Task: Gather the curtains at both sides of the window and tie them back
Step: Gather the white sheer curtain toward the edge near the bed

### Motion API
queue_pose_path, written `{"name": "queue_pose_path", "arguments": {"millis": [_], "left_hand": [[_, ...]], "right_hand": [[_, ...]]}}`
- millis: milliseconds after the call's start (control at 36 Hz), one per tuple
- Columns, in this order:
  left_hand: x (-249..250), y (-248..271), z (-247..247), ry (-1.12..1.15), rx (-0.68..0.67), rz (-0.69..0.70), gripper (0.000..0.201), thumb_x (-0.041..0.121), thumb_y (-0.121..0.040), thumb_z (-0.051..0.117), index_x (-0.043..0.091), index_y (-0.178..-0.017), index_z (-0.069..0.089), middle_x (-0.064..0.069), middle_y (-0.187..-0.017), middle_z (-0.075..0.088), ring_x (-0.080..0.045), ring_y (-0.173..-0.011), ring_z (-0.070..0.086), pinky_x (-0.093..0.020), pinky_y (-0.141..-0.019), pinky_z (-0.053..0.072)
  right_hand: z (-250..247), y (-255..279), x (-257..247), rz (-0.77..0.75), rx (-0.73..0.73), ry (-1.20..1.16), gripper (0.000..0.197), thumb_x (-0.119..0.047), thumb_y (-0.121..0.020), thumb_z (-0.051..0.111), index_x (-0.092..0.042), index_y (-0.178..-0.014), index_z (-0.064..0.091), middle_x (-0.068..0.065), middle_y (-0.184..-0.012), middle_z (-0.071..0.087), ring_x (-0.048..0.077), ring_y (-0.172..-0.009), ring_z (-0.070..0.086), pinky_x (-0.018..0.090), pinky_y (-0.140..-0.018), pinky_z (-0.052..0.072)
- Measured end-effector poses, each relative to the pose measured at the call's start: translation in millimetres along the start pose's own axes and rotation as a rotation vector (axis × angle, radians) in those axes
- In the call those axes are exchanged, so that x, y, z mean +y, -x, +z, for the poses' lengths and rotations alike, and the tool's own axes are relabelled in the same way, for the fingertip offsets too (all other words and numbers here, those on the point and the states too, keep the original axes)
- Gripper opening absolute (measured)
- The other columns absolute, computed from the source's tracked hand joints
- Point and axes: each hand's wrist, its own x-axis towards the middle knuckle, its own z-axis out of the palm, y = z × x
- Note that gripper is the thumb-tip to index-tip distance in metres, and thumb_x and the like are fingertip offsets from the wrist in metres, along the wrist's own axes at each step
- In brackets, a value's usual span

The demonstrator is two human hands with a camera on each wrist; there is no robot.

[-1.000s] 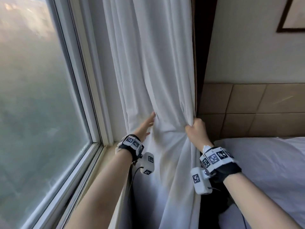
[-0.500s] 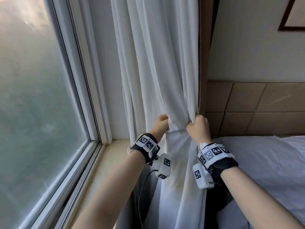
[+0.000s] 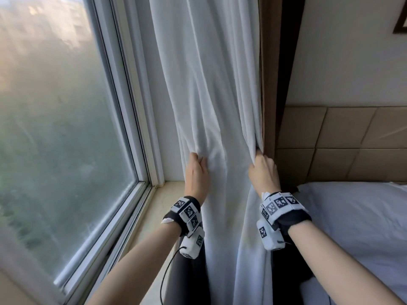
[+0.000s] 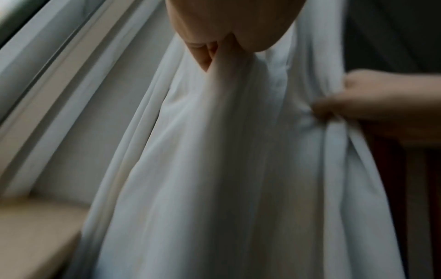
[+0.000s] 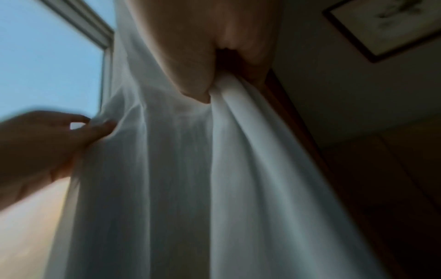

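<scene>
A white curtain [image 3: 220,95] hangs in loose folds between the window and the wall. My left hand [image 3: 198,159] grips a fold at its left side, level with the sill; in the left wrist view the fingers [image 4: 205,56] pinch the cloth [image 4: 226,169]. At the curtain's right edge my right hand [image 3: 258,158] holds a bunch of the fabric in its fist, which the right wrist view shows closely [image 5: 210,88]. The hands are about a hand's width apart with the cloth spread between them. A brown drape [image 3: 267,84] hangs just behind the right edge.
The window pane [image 3: 66,128] and its frame fill the left, with a beige sill [image 3: 158,208] below my left hand. A bed with white bedding [image 3: 352,216] and a tan panelled headboard [image 3: 330,139] lie to the right. A picture frame [image 3: 400,23] hangs on the wall.
My left hand first closed on the curtain right beside my right hand, then moved left and now grips a fold farther out. My right hand has kept its hold on the right edge.
</scene>
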Motion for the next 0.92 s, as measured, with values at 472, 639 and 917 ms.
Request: {"name": "queue_pose_path", "arguments": {"millis": [472, 639, 917], "left_hand": [[65, 49, -4, 0.288, -0.441, -0.014, 0.022, 0.000, -0.081, 0.060, 0.007, -0.101, 0.065, -0.003, -0.097, 0.071, -0.009, -0.094, 0.067, -0.025, -0.082, 0.054], [57, 30, -17, 0.307, -0.633, -0.186, 0.035, -0.013, -0.082, 0.049, 0.003, -0.102, 0.072, -0.003, -0.101, 0.070, -0.008, -0.090, 0.062, -0.015, -0.084, 0.049], [-8, -33, -34, 0.354, -0.216, -0.497, 0.033, 0.019, -0.094, 0.056, 0.015, -0.127, 0.057, -0.005, -0.119, 0.059, -0.017, -0.111, 0.052, -0.030, -0.091, 0.040]], "right_hand": [[-27, 40, -37, 0.154, -0.318, -0.758, 0.046, -0.050, -0.080, 0.052, -0.019, -0.111, 0.062, -0.004, -0.097, 0.070, 0.010, -0.088, 0.069, 0.035, -0.088, 0.054], [-26, 27, -27, 0.149, -0.245, -0.461, 0.034, -0.032, -0.090, 0.057, -0.007, -0.111, 0.065, 0.017, -0.107, 0.065, 0.035, -0.104, 0.059, 0.029, -0.085, 0.046], [-31, 25, -15, 0.089, -0.300, -0.478, 0.022, -0.007, -0.089, 0.039, -0.007, -0.085, 0.061, 0.014, -0.083, 0.061, 0.027, -0.076, 0.058, 0.032, -0.067, 0.044]]}}
